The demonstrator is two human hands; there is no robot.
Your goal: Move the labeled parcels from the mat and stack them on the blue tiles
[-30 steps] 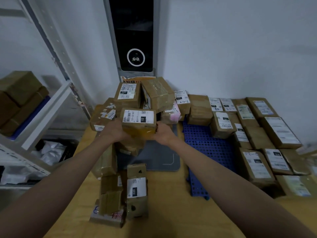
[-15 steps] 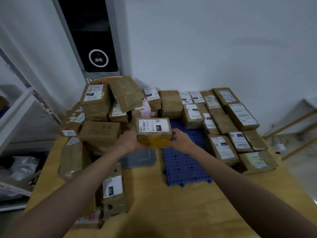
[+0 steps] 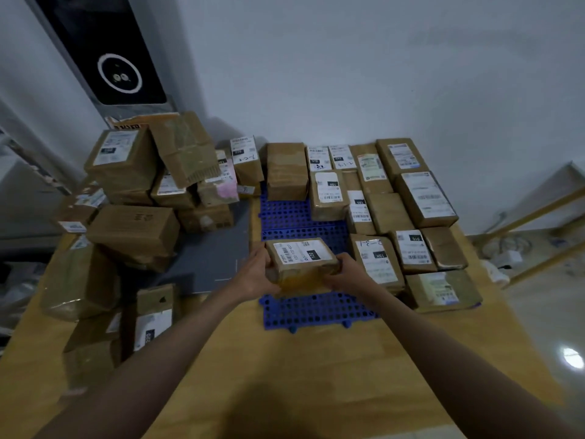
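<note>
Head view: both hands clasped on one small brown parcel [image 3: 302,263], white label up and marked 122, held over the near part of the blue tiles [image 3: 316,313]. Left hand [image 3: 254,275] gripping the parcel's left end, fingers curled under and thumb along the side; right hand [image 3: 346,275] gripping the right end in the same manner. Whether the parcel's underside touches the tiles, impossible to tell. Just right of it, a labeled box [image 3: 376,263] already on the tiles, with further rows of labeled boxes [image 3: 425,199] beyond, reaching back to the white wall [image 3: 348,74]. To the left, a grey mat [image 3: 212,258] on the wooden table [image 3: 316,375], its far side piled with unsorted parcels [image 3: 133,229], some tilted. At the table's near left edge, more boxes [image 3: 153,318], one marked 220.
</note>
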